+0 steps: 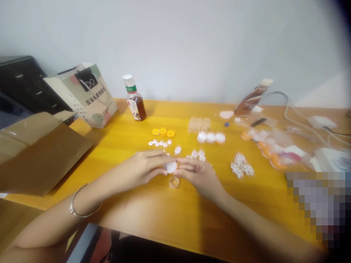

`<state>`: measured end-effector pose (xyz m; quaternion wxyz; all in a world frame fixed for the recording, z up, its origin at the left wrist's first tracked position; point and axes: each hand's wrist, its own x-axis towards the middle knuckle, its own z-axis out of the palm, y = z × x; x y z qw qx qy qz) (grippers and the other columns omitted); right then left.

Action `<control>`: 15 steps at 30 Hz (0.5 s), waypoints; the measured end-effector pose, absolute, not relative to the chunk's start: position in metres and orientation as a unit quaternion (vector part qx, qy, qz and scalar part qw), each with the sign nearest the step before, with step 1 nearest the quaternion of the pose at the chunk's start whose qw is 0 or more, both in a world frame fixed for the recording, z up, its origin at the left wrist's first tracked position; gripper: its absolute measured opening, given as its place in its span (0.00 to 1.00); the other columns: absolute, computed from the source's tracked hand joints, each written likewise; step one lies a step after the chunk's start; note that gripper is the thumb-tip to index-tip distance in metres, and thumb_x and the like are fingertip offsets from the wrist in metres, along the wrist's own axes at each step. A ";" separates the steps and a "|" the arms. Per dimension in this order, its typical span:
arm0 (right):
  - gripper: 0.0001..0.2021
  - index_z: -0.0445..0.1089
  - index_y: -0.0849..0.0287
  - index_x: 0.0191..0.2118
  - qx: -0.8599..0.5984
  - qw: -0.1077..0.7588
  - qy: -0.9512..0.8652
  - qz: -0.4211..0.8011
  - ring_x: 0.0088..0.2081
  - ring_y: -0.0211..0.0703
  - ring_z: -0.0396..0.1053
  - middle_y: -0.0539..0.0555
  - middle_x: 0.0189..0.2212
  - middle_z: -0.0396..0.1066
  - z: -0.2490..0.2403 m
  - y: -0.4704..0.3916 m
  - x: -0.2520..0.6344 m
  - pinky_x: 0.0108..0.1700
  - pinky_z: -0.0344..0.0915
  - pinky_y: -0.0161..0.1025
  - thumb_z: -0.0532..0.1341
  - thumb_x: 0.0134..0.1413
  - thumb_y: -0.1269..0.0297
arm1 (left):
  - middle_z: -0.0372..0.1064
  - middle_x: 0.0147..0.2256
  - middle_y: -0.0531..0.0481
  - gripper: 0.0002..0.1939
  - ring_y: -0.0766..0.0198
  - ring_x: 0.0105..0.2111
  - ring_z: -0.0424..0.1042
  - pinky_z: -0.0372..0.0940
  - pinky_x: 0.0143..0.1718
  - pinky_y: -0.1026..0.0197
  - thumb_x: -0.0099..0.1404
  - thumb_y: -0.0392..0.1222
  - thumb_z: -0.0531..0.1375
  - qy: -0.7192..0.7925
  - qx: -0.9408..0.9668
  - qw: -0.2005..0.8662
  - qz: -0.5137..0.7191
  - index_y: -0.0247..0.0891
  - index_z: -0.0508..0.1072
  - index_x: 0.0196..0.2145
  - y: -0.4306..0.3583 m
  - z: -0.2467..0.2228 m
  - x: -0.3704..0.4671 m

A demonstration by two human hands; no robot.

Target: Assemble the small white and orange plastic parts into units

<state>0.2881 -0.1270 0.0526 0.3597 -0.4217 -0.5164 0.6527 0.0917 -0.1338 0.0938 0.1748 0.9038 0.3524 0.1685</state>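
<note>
Between the fingertips of both hands is a small round white disc with an orange rim point(171, 167), tilted so its pale face shows. My left hand point(149, 164) grips it from the left, thumb below and fingers above. From the right, my right hand point(199, 173) pinches the same disc. Just below it on the table stands a small clear round cup point(174, 182). Beyond the hands lie small white rings point(160, 143), yellow discs point(163, 132), white round caps point(211, 137) and clear cups point(199, 124). White perforated pieces point(197, 155) are partly hidden behind my right hand.
A cardboard box point(44, 153) and a paper bag point(93, 98) stand left. One drink bottle point(135, 102) is upright; another point(253, 98) leans at the back right. White perforated pieces point(241, 166), orange-rimmed parts point(267, 148) and cables point(287, 109) lie right.
</note>
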 end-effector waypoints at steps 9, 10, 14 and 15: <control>0.16 0.74 0.52 0.37 -0.406 0.364 -0.510 0.665 0.36 0.43 0.74 0.48 0.29 0.77 0.051 -0.129 0.289 0.44 0.67 0.41 0.67 0.36 0.65 | 0.66 0.38 0.48 0.18 0.66 0.35 0.68 0.65 0.36 0.63 0.65 0.36 0.51 0.354 0.908 0.145 0.170 0.43 0.61 0.53 -0.137 0.092 0.092; 0.16 0.74 0.52 0.38 -0.404 0.363 -0.511 0.666 0.36 0.43 0.74 0.48 0.29 0.77 0.052 -0.130 0.290 0.44 0.67 0.42 0.67 0.37 0.64 | 0.66 0.38 0.48 0.17 0.66 0.34 0.67 0.65 0.36 0.63 0.65 0.37 0.51 0.354 0.909 0.142 0.170 0.42 0.61 0.53 -0.137 0.092 0.093; 0.15 0.74 0.52 0.38 -0.393 0.355 -0.522 0.668 0.35 0.44 0.74 0.49 0.30 0.77 0.054 -0.130 0.290 0.43 0.67 0.42 0.66 0.39 0.64 | 0.66 0.38 0.47 0.16 0.66 0.34 0.67 0.65 0.36 0.62 0.66 0.37 0.50 0.353 0.913 0.126 0.162 0.41 0.62 0.52 -0.138 0.090 0.094; 0.15 0.74 0.52 0.38 -0.391 0.351 -0.522 0.672 0.35 0.44 0.74 0.49 0.29 0.77 0.054 -0.130 0.290 0.43 0.67 0.42 0.66 0.39 0.64 | 0.65 0.39 0.47 0.16 0.66 0.35 0.67 0.65 0.37 0.61 0.66 0.37 0.49 0.349 0.915 0.126 0.158 0.41 0.62 0.52 -0.138 0.090 0.094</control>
